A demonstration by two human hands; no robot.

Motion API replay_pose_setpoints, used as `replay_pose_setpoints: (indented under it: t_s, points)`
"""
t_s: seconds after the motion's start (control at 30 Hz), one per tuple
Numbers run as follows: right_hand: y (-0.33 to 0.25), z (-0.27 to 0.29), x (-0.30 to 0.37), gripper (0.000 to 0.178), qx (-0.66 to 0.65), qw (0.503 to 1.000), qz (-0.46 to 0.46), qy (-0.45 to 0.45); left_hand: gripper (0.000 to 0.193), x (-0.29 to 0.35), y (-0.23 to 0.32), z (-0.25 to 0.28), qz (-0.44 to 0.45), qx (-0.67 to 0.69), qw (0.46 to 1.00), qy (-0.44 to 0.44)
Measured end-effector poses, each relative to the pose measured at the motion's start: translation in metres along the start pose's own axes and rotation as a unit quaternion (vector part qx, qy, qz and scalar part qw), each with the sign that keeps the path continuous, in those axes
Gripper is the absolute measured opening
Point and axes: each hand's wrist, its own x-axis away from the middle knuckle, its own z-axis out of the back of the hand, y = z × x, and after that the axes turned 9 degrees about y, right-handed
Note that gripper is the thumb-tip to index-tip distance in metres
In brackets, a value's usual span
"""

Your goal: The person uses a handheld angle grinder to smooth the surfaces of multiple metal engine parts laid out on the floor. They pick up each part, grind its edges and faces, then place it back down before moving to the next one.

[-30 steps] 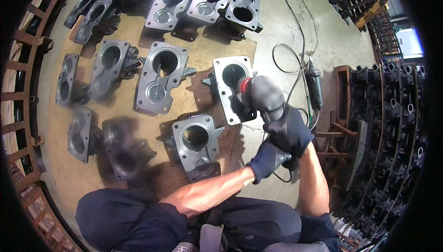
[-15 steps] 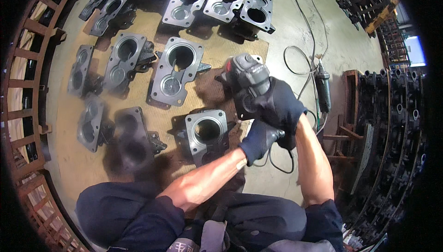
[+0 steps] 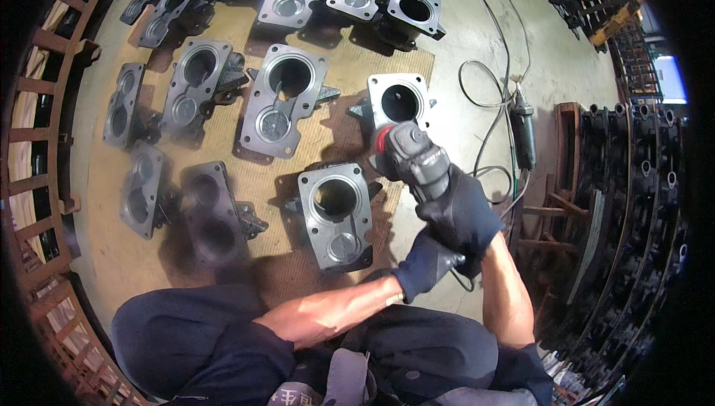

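In dark gloves, my right hand (image 3: pixel 463 216) is closed round the body of an angle grinder (image 3: pixel 418 159), whose head has a red part. My left hand (image 3: pixel 428 263) is closed on the tool's rear end beside it; the gloves hide most of that grip. The grinder's head is over the near part of a grey metal casting (image 3: pixel 378 113), whose round bore shows beyond it. I cannot tell whether the disc touches it. Left of the grinder, another casting (image 3: pixel 333 238) lies with its flat machined face up.
More castings (image 3: pixel 277 114) stand in rows on brown cardboard (image 3: pixel 357 56) over the floor. A corded cylindrical tool (image 3: pixel 524 134) and looped cable (image 3: pixel 477 78) lie to the right. Rusty metal racks (image 3: pixel 37 136) line the left; dark parts are stacked (image 3: pixel 633 183) at right.
Both hands and the grinder have moved nearer to me, uncovering the casting's bore. The view has shifted slightly, so the castings sit higher in the picture.
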Motion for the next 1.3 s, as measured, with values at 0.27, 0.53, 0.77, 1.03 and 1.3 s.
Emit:
replay_pose_setpoints:
  t_s: [0.27,0.53,0.77,1.03,1.3]
  points:
    - [-0.027,0.01,-0.058,0.059,0.036,0.995,0.089,0.003,0.035,-0.045,0.034,0.027,-0.074,0.069,0.994,0.048]
    - [-0.003,-0.006,-0.004,0.063,0.007,1.0,0.009,0.001,0.059,0.0,-0.004,0.0,-0.057,-0.021,0.998,0.021]
    - [-0.019,0.01,-0.07,0.057,0.027,0.995,0.09,0.024,0.029,-0.053,0.04,0.029,-0.08,0.047,0.994,0.052]
    - [0.001,0.001,-0.027,0.057,-0.027,0.998,0.046,0.013,0.056,-0.023,0.009,0.008,-0.074,-0.05,0.996,0.014]
    - [0.037,-0.013,0.046,0.064,-0.03,0.999,-0.026,0.005,0.056,0.039,-0.062,-0.035,0.039,0.118,0.991,-0.04]
